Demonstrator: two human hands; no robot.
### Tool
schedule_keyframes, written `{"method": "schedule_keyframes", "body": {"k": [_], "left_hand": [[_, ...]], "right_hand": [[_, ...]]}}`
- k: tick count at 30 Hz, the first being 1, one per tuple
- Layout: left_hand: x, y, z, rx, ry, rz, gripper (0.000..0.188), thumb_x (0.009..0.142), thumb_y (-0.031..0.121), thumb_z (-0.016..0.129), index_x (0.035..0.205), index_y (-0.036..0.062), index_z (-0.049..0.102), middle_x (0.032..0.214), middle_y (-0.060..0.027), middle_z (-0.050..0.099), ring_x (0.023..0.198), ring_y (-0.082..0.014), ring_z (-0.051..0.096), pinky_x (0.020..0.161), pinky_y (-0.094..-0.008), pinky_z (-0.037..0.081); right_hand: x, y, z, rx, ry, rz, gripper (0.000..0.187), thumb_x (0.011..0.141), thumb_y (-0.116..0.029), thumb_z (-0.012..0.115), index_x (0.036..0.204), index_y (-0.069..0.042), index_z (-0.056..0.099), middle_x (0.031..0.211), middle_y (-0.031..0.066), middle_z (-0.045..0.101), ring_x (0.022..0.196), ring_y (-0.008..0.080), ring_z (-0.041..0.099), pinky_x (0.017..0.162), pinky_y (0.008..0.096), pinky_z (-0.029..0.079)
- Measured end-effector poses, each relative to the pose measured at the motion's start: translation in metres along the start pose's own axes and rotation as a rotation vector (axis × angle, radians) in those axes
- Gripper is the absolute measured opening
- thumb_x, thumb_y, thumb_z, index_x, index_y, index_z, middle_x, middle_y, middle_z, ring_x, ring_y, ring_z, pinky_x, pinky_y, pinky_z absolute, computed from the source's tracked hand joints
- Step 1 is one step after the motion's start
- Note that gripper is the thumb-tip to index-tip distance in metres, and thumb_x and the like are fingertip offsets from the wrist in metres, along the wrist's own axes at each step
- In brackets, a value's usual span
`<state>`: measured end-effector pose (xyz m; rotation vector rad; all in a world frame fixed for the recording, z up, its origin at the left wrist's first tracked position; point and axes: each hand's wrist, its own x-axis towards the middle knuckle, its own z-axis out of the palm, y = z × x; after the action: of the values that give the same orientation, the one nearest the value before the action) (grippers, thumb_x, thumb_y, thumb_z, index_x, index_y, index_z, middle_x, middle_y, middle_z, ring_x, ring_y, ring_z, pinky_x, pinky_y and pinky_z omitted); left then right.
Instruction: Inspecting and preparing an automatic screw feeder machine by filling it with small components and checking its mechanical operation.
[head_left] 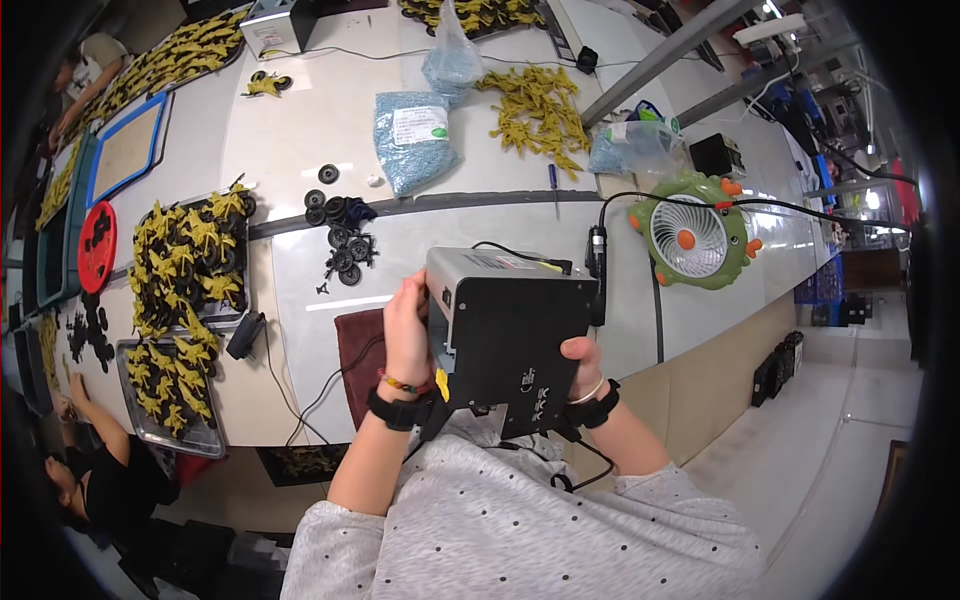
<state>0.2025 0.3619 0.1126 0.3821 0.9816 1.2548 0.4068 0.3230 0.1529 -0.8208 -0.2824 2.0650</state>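
A box-shaped device (pixel 520 340) with a silver casing and a broad black panel is held up in front of me over the table's near edge. My left hand (pixel 405 330) grips its left side, fingers stretched up along the casing. On the opposite side my right hand (pixel 583 368) holds the panel's edge with the thumb on the black face; its other fingers are hidden behind. A black cable (pixel 520 250) runs into the top of the casing. By my left wrist a small yellow piece (pixel 442 385) shows against the device.
Trays of yellow-and-black toy motorcycles (pixel 190 260) stand left, beside loose black wheels (pixel 345 245). Ahead lie a bag of blue pellets (pixel 412 140), yellow parts (pixel 535 110) and a screwdriver (pixel 554 188). A green fan (pixel 690 235) stands right. Co-workers (pixel 110 470) sit at far left.
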Motion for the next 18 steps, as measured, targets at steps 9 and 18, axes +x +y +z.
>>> {"method": "schedule_keyframes", "body": {"k": [9, 18], "left_hand": [[0.005, -0.022, 0.001, -0.177, 0.006, -0.041, 0.049, 0.094, 0.031, 0.034, 0.12, -0.0085, 0.045, 0.114, -0.015, 0.055, 0.101, -0.0178, 0.055, 0.089, -0.0283, 0.04], [0.016, -0.048, 0.007, -0.394, 0.018, -0.172, 0.044, 0.094, 0.026, 0.034, 0.115, -0.0085, 0.049, 0.106, -0.0143, 0.059, 0.093, -0.0159, 0.057, 0.081, -0.0263, 0.044]], "right_hand": [[-0.019, 0.004, 0.006, -0.033, 0.097, -0.113, 0.058, 0.062, -0.021, 0.06, 0.113, 0.005, 0.049, 0.103, 0.0174, 0.059, 0.088, 0.0299, 0.061, 0.079, 0.0399, 0.051], [-0.023, -0.005, 0.017, -0.199, 0.21, -0.151, 0.051, 0.063, -0.014, 0.059, 0.11, 0.005, 0.05, 0.099, 0.0149, 0.059, 0.085, 0.0267, 0.061, 0.076, 0.0363, 0.051]]}}
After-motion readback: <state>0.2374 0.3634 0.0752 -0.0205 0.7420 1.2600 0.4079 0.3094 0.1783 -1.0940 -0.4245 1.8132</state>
